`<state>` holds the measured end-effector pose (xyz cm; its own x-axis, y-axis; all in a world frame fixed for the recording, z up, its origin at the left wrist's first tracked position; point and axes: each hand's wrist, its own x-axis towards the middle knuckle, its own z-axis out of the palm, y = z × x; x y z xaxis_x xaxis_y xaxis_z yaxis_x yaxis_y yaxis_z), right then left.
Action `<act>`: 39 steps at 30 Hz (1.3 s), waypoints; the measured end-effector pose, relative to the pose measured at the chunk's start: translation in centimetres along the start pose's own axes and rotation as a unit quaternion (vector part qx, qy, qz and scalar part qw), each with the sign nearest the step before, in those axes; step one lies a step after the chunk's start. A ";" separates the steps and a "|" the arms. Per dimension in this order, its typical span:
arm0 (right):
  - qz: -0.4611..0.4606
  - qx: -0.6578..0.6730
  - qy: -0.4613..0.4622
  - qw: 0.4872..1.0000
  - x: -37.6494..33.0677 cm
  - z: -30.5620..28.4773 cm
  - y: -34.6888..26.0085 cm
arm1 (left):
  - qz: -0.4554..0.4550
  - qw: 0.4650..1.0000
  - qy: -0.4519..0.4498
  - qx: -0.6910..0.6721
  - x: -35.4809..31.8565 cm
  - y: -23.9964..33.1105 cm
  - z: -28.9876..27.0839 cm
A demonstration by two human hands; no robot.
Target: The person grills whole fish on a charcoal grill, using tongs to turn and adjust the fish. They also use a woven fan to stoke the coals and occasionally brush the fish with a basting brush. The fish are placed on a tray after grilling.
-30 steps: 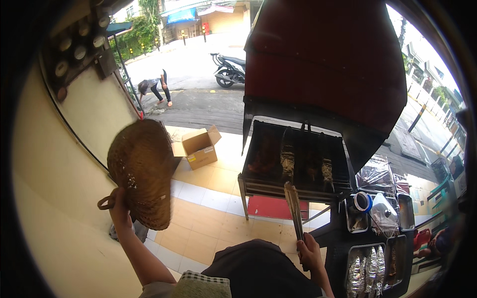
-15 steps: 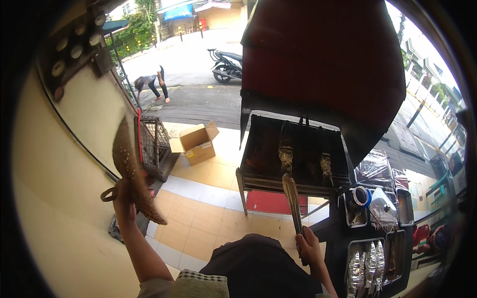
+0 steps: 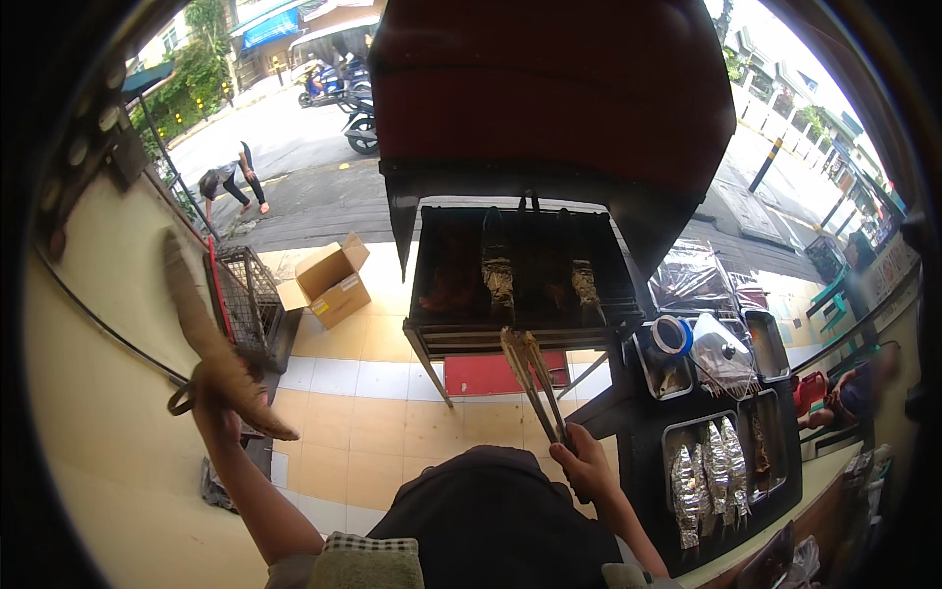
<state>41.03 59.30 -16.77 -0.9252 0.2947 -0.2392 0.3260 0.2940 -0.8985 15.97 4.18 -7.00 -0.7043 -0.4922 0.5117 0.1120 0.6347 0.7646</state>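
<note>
My left hand (image 3: 214, 404) is raised near the wall, closed around the loop handle side of a brown woven hand fan (image 3: 196, 319), which is slightly blurred. Metal tongs (image 3: 535, 385) are gripped in my right hand (image 3: 587, 463). Their arms are parted and the tips sit just short of the grill's front edge, below one foil-wrapped piece (image 3: 498, 283). Another foil-wrapped piece (image 3: 585, 283) lies further right on the black grill (image 3: 446, 319). Darker food pieces on it are hard to make out. Nothing shows between the tong tips.
A dark red hood (image 3: 554, 98) rises over the grill. On the right, a black table (image 3: 633, 471) carries a tray (image 3: 677, 432) of foil-wrapped fish and a blue-rimmed container (image 3: 672, 336). An open carton (image 3: 339, 302) and wire cage (image 3: 245, 299) stand left. A person (image 3: 235, 180) bends over outside.
The view has swung right, so the scene sits further left. The fan has tilted in my left hand. The tong arms have spread apart. A blue vehicle has appeared on the street.
</note>
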 end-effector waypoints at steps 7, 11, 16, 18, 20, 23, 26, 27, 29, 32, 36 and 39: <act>0.014 0.016 0.049 0.999 -1.2 -0.9 0.4 | -0.221 0.884 -0.023 -0.411 -2.3 1.7 -1.9; 0.032 0.015 0.045 0.998 -1.3 -1.2 0.2 | 0.009 0.806 0.009 -0.592 2.1 3.3 -6.3; 0.015 0.004 0.024 1.000 -1.2 -0.1 -0.3 | 0.018 0.958 -0.082 -0.273 0.9 -3.0 0.6; 0.000 -0.011 0.026 1.000 -1.2 0.4 -0.4 | -0.200 0.931 -0.106 -0.286 -2.1 -4.1 2.9; 0.010 -0.008 0.022 1.000 -1.4 0.4 -0.5 | -0.217 0.944 -0.156 -0.195 -4.0 -2.9 3.0; 0.036 -0.014 0.013 0.999 -1.7 -0.2 -0.4 | -0.287 0.870 -0.145 -0.373 -4.6 1.5 -0.3; 0.037 -0.020 0.018 0.999 -1.8 -0.9 -0.3 | -0.173 0.796 -0.014 -0.580 -2.4 5.3 -5.3; 0.028 -0.038 0.026 0.999 -1.8 -1.1 -0.2 | -0.087 0.694 -0.067 -0.712 -1.0 5.8 -6.4; 0.021 -0.043 0.035 0.998 -1.6 -1.1 -0.3 | 0.041 0.399 -0.301 -0.865 1.4 5.3 -6.9; 0.017 -0.019 0.035 0.999 -1.4 -0.6 -0.6 | -0.012 0.440 -0.338 -0.832 1.8 2.1 -4.1; 0.008 -0.009 0.021 1.000 -1.8 -0.3 -1.0 | -0.283 0.900 -0.101 -0.315 -3.2 -1.3 1.1; 0.010 -0.022 0.024 0.999 -2.3 -0.8 -0.4 | -0.244 0.934 -0.151 -0.213 -4.7 -0.3 0.8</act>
<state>43.22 59.20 -15.52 -0.9082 0.3442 -0.2382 0.3539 0.3275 -0.8761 18.72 6.77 -9.98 -0.9028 -0.4295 -0.0223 -0.0500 0.0532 0.9973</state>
